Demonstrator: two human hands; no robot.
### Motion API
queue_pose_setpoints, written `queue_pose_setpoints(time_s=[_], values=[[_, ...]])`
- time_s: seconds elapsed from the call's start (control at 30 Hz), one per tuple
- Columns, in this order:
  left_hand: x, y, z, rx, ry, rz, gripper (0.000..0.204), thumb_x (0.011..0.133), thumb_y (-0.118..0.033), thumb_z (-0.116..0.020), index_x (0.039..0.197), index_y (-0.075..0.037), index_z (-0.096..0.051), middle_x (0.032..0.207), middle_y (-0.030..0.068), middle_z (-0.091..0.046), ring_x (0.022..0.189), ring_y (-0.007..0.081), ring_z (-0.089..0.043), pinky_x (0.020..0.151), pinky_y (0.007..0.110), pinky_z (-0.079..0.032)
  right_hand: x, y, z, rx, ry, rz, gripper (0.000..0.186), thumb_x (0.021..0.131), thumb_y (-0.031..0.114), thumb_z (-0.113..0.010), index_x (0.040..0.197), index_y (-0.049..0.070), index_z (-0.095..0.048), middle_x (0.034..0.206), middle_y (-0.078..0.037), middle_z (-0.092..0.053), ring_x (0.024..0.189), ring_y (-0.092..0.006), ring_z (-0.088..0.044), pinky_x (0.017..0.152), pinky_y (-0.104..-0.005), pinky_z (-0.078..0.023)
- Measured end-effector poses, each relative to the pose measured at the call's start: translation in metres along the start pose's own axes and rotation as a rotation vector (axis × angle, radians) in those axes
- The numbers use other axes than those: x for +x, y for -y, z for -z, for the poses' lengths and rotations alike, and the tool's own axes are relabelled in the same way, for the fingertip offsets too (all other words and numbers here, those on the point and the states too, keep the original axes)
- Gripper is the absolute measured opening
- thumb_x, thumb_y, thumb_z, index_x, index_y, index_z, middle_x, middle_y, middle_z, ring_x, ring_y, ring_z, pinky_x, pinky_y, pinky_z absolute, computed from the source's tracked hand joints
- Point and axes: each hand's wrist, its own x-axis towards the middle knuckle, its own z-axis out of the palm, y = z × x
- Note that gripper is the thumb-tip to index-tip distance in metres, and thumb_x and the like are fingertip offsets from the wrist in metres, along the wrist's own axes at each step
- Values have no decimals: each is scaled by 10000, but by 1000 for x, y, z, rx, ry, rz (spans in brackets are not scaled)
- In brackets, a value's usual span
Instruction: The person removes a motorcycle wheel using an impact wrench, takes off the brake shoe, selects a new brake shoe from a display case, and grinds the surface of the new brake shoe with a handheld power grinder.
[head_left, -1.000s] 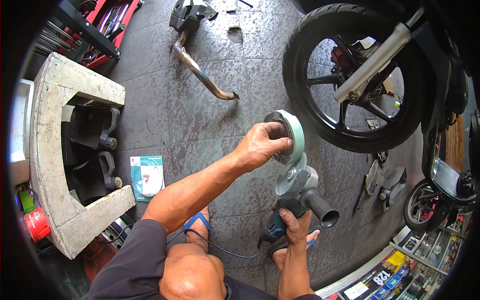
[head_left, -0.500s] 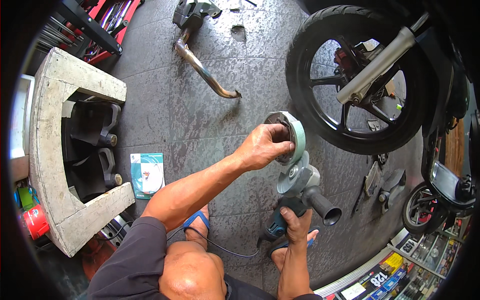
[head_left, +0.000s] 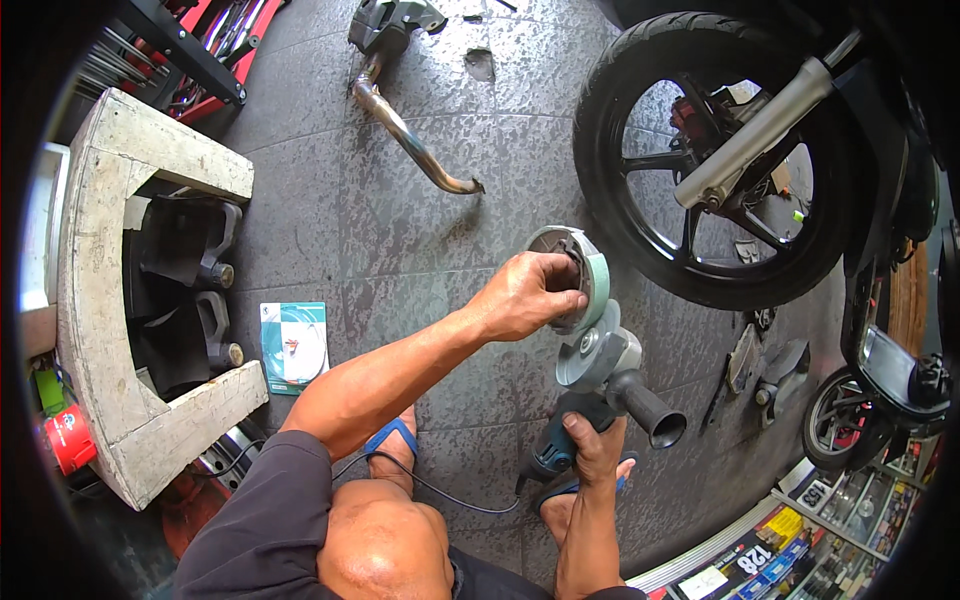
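Note:
My left hand (head_left: 530,297) is closed around a round metal part with a pale green outer band (head_left: 597,285), its fingers hooked inside the ring. Just below it is an angle grinder (head_left: 572,445), with a teal body, a grey disc and a black side handle (head_left: 648,408). My right hand (head_left: 597,450) wraps the grinder's body from below. The grinder's disc (head_left: 585,355) meets the lower edge of the green band; whether it touches or only overlaps in view, I cannot tell.
A power cord (head_left: 440,492) runs past my feet. To the right stands a motorcycle's front wheel (head_left: 600,170). A bent exhaust pipe (head_left: 410,145) lies ahead on the tiled floor. On the left are a worn white wooden frame (head_left: 90,300) and a green-and-white packet (head_left: 293,345).
Almost nothing differs. The view has shifted slightly; both hands keep their grip, and the round part and the grinder stay together in nearly the same place.

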Motion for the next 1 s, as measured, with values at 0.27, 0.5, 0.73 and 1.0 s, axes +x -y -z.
queue_pose_setpoints(time_s=[0.27, 0.5, 0.73, 1.0], values=[[-2, 12, 2, 46, 26, -21, 216, 869, -121, -678, 1002, 49, -675, 894, 64, -709, 825, 116, -632, 765, 313, -528, 0, -3, -1, 36, -21, 55, 537, 729, 167, -797, 1185, -12, -578, 1042, -68, -640, 904, -178, -614, 815, -302, -505], [-7, 1, 9, 250, 23, -7, 205, 854, -138, -695, 951, 40, -665, 813, 91, -702, 768, 131, -636, 725, 338, -525, -1, -5, -1, 3, -7, 31, 604, 719, 182, -805, 1230, -24, -557, 1079, -72, -625, 962, -189, -602, 869, -314, -489], [-12, -5, 11, 374, 10, -16, 217, 834, -164, -699, 934, 24, -659, 788, 130, -688, 731, 178, -649, 698, 361, -513, -3, 3, -10, 14, -48, 51, 588, 710, 172, -813, 1207, -26, -567, 1066, -72, -631, 937, -186, -610, 859, -314, -493], [-13, 3, 16, 379, 19, -85, 195, 823, -159, -696, 870, 22, -640, 738, 132, -669, 685, 209, -642, 655, 384, -496, 0, 0, -7, -16, -14, 3, 626, 706, 183, -829, 1225, -36, -555, 1061, -73, -634, 951, -191, -612, 859, -310, -493]])
